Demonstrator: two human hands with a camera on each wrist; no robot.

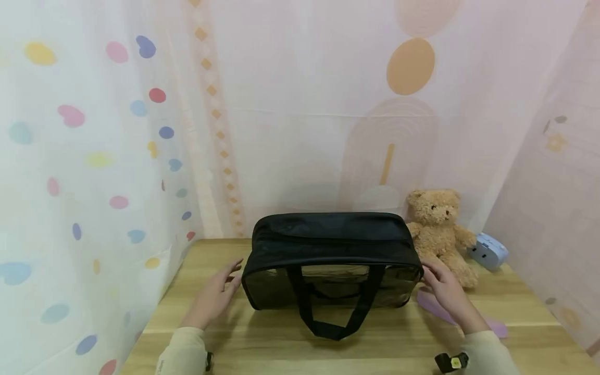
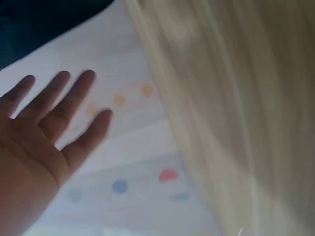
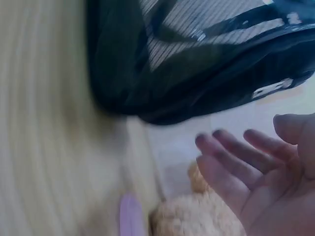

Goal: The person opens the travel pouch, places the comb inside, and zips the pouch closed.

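A black bag (image 1: 328,250) with see-through side panels stands upright on the wooden table, its strap handle (image 1: 337,329) drooping toward the front. To its left is my left hand (image 1: 217,297), fingers spread near the bag's end; the left wrist view shows that hand (image 2: 39,142) with nothing in the palm. On the other side my right hand (image 1: 445,291) is close by the bag's right end. In the right wrist view its fingers (image 3: 231,182) are extended just off the bag (image 3: 182,69), holding nothing.
Behind my right hand sits a tan teddy bear (image 1: 436,234), with a light blue case-like object (image 1: 488,251) to its right. A flat purple item (image 1: 433,306) lies on the table (image 1: 262,344) partly under my right forearm. Patterned curtains (image 1: 290,130) hang around the table.
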